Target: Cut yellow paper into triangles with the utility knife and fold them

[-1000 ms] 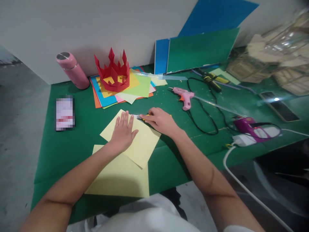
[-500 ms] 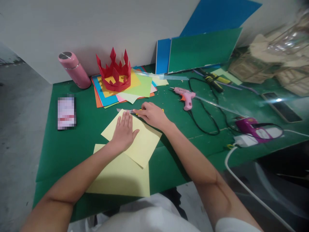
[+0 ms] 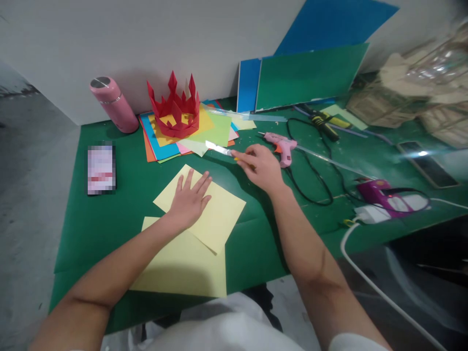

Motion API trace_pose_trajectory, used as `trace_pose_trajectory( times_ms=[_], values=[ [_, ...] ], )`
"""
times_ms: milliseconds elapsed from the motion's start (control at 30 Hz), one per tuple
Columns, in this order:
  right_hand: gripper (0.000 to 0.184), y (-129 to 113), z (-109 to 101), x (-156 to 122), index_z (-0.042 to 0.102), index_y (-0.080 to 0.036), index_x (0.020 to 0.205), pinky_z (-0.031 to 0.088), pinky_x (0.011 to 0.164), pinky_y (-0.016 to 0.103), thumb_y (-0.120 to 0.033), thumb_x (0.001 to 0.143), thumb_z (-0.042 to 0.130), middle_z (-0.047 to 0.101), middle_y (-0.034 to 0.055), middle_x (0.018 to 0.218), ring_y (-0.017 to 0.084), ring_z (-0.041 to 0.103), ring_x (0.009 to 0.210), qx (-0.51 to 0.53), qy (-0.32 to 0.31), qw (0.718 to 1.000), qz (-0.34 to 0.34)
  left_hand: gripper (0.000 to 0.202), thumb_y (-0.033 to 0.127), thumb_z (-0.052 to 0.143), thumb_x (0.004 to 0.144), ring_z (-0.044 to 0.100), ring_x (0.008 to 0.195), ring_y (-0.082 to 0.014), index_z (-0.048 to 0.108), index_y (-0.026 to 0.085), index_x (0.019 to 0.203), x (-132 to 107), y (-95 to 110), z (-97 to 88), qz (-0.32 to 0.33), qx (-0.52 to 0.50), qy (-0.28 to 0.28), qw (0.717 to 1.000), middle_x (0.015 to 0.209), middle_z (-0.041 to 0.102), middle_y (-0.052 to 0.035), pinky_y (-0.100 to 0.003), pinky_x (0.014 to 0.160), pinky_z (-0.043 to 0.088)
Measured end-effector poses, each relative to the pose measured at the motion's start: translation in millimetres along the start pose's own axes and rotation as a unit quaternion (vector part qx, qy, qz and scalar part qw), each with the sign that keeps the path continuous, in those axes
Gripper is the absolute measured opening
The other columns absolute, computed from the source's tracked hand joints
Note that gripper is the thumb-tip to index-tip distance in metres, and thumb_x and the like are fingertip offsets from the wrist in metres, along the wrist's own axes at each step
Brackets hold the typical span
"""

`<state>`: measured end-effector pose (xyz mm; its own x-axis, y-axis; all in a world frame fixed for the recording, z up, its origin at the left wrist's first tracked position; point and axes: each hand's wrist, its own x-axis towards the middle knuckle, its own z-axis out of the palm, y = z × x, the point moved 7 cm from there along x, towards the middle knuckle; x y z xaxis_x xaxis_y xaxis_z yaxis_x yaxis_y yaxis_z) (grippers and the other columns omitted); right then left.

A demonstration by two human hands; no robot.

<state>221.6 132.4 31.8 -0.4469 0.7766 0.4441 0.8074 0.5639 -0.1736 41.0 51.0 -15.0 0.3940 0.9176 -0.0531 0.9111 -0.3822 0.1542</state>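
My left hand [image 3: 189, 199] lies flat, fingers spread, on a pale yellow paper square [image 3: 219, 217] on the green mat [image 3: 120, 219]. A second, larger pale yellow sheet [image 3: 183, 268] sits under it, nearer to me. My right hand [image 3: 261, 165] is lifted off the mat and grips a utility knife [image 3: 219, 148] with its blade extended, pointing left toward the stack of coloured paper [image 3: 161, 144]. A red paper crown [image 3: 175, 109] stands on that stack.
A pink bottle [image 3: 111, 105] stands at the back left, a phone [image 3: 100, 169] lies at left. A pink glue gun [image 3: 282, 144] with black cord, a purple glue gun [image 3: 380, 192], blue and green boards [image 3: 307, 75] and another phone [image 3: 426, 163] are on the right.
My right hand lifted the knife away from the yellow square's upper edge and moved it up and to the right. My left hand stayed on the paper, fingers spreading slightly.
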Motion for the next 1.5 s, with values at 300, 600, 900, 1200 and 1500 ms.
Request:
trace_pose_trajectory(
  times_ms=[300, 600, 900, 1200, 1500],
  values=[
    [0.039, 13, 14, -1, 0.065, -0.020, 0.123, 0.040, 0.074, 0.043, -0.031, 0.091, 0.046, 0.058, 0.0156, 0.101, 0.029, 0.050, 0.088, -0.038, -0.029, 0.992, 0.113, 0.050, 0.031, 0.024, 0.101, 0.019, 0.146, -0.0268, 0.031, 0.020, 0.149, 5, 1, -10.2, 0.030, -0.052, -0.020, 0.998, 0.155, 0.034, -0.0043, -0.049, 0.119, 0.017],
    [0.050, -62, 15, -1, 0.055, -0.026, 0.134, 0.035, 0.102, 0.045, -0.046, 0.089, 0.057, 0.056, 0.0105, 0.136, 0.029, 0.050, 0.124, 0.217, -0.218, 0.947, -0.088, 0.055, 0.051, 0.039, 0.096, 0.039, 0.136, -0.0257, 0.043, 0.017, 0.139, 9, -21, -35.2, 0.060, -0.133, 0.088, 0.985, 0.144, 0.048, -0.0107, -0.043, 0.117, 0.021],
    [0.082, -59, 30, -24, 0.037, -0.038, 0.145, 0.007, 0.115, 0.059, -0.054, 0.074, 0.072, 0.022, 0.0028, 0.159, 0.035, 0.009, 0.147, 0.251, -0.395, 0.870, -0.154, 0.091, 0.068, 0.059, 0.077, 0.044, 0.120, -0.0399, 0.035, 0.010, 0.143, 6, -46, -34.4, -0.107, -0.044, 0.054, 0.992, 0.134, 0.046, -0.0217, -0.051, 0.100, 0.035],
    [0.052, -59, 27, -15, 0.063, -0.037, 0.124, 0.021, 0.112, 0.054, -0.046, 0.075, 0.074, 0.043, 0.0037, 0.147, 0.033, 0.028, 0.140, 0.275, -0.343, 0.889, -0.127, 0.083, 0.059, 0.066, 0.076, 0.044, 0.117, -0.0347, 0.038, 0.015, 0.141, 8, -52, -29.9, -0.111, -0.099, 0.095, 0.984, 0.125, 0.048, -0.0166, -0.048, 0.100, 0.036],
    [0.033, -43, 27, 1, 0.073, -0.019, 0.083, 0.046, 0.089, 0.040, -0.051, 0.079, 0.067, 0.063, 0.0092, 0.106, 0.021, 0.058, 0.097, 0.433, -0.213, 0.876, -0.007, 0.057, 0.029, 0.066, 0.078, 0.057, 0.100, -0.0274, 0.050, 0.017, 0.131, 13, -62, -35.3, -0.141, -0.200, 0.085, 0.966, 0.101, 0.064, -0.0089, -0.040, 0.090, 0.045]
  ],
)
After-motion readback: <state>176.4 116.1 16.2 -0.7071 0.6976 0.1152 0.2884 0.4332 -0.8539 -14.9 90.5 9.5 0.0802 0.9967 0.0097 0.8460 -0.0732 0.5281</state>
